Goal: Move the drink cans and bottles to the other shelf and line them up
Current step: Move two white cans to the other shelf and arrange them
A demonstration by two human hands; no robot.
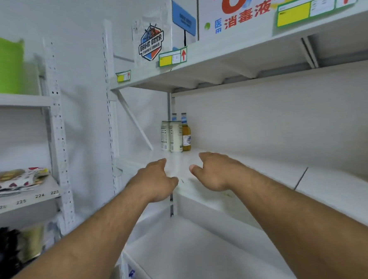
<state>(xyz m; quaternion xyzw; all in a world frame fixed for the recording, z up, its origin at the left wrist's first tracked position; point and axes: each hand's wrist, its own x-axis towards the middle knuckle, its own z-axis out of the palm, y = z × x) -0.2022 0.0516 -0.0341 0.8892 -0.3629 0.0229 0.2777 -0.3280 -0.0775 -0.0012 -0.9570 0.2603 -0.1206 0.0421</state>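
Two pale drink cans (175, 136) stand side by side at the far left end of a white middle shelf (256, 173). Behind them stand two amber glass bottles (186, 135) with blue-and-white labels; one is mostly hidden by the cans. My left hand (157, 179) hovers over the shelf's front part, fingers loosely curled, holding nothing. My right hand (215, 169) is beside it, a little nearer the cans, thumb out and fingers bent, also without anything in it. Both hands are a short way in front of the cans, not touching them.
The top shelf carries a beer carton (157, 36) and a large disinfectant box (267, 4), with price tags on its edge. A bare lower shelf (196, 253) lies below. A second rack at left holds a green tub (0, 64), printed packets (17, 179) and dark items.
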